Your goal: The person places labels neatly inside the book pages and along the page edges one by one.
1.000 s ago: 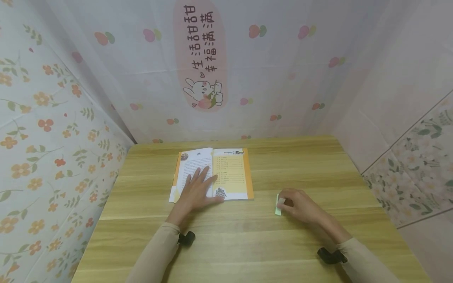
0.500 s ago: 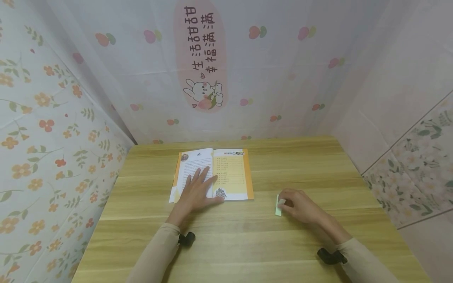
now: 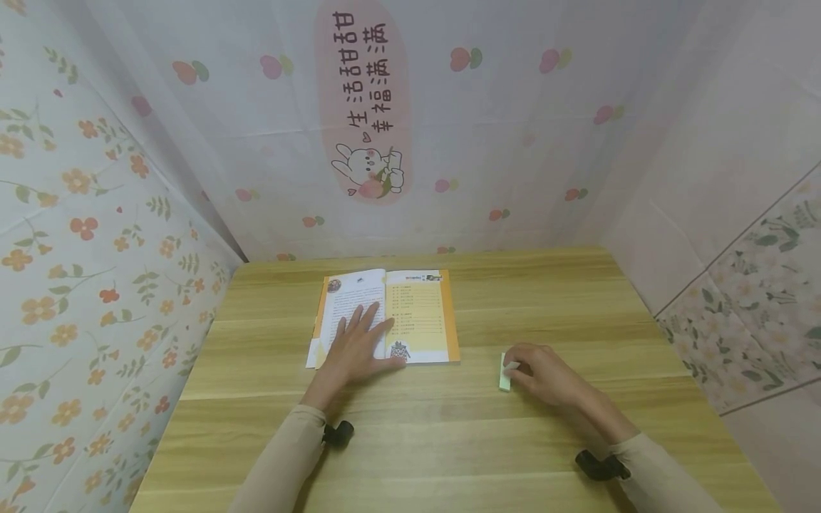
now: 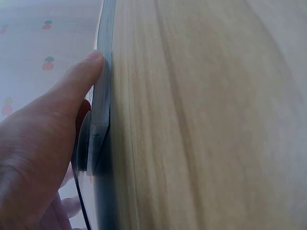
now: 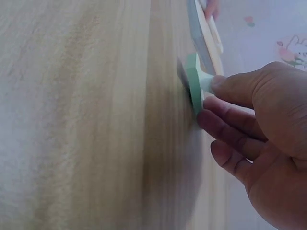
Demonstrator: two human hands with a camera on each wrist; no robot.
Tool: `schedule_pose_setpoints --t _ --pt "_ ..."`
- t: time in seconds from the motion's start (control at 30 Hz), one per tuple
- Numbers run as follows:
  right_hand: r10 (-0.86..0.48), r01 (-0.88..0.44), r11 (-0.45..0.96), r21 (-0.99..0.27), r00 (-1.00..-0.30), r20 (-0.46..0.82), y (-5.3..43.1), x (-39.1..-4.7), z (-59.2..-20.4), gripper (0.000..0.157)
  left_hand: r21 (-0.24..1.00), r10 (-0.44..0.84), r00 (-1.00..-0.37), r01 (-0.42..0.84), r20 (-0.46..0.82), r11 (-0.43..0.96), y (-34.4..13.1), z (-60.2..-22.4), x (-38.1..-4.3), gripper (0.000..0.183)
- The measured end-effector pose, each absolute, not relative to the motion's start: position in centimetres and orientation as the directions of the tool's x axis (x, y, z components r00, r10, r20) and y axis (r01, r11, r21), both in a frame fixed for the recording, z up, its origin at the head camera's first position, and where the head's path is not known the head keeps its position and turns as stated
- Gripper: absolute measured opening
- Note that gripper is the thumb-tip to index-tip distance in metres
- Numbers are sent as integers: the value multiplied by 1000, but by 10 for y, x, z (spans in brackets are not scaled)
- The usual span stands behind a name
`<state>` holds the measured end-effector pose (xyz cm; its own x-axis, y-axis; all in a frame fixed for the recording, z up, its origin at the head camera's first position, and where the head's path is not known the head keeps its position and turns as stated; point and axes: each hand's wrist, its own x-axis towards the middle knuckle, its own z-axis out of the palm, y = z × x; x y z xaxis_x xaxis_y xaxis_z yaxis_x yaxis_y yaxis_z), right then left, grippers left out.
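Observation:
An open book [image 3: 420, 306] with orange edges lies on the wooden table. My left hand [image 3: 353, 353] rests spread across its left page and lower middle, thumb along the bottom edge of the right page. From the left wrist, the thumb lies at the book's edge [image 4: 101, 91]. Right of the book is a narrow pale green sticky note pad [image 3: 504, 379]. My right hand [image 3: 545, 374] pinches its top sheet between thumb and fingers. The right wrist view shows that sheet [image 5: 205, 82] bent up from the pad, toward the thumb.
A wood-grain table [image 3: 423, 442] carries both things. Behind it hangs a white curtain [image 3: 513, 142] with fruit prints and a rabbit panel. Floral cloth [image 3: 83, 228] borders the left side, and a patterned cloth [image 3: 763, 285] the right. Each wrist wears a black camera.
The top sheet of the sticky note pad bends up a little further under my right fingers. My left hand and the book stay in place.

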<state>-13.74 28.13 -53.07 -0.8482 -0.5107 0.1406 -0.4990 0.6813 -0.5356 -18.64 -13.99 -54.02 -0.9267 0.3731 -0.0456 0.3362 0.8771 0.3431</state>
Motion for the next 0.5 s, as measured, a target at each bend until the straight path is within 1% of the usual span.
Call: schedule_pose_setpoints --t 0.17,0.5 --pt "-528 -493 668 -557 -842 112 281 -137 -527 14 349 371 -928 336 -37 875 -140 -541 -186 97" --pt "-550 -540 639 -548 -819 166 277 -136 -531 21 352 372 -927 336 -38 874 -140 -543 -187 97"
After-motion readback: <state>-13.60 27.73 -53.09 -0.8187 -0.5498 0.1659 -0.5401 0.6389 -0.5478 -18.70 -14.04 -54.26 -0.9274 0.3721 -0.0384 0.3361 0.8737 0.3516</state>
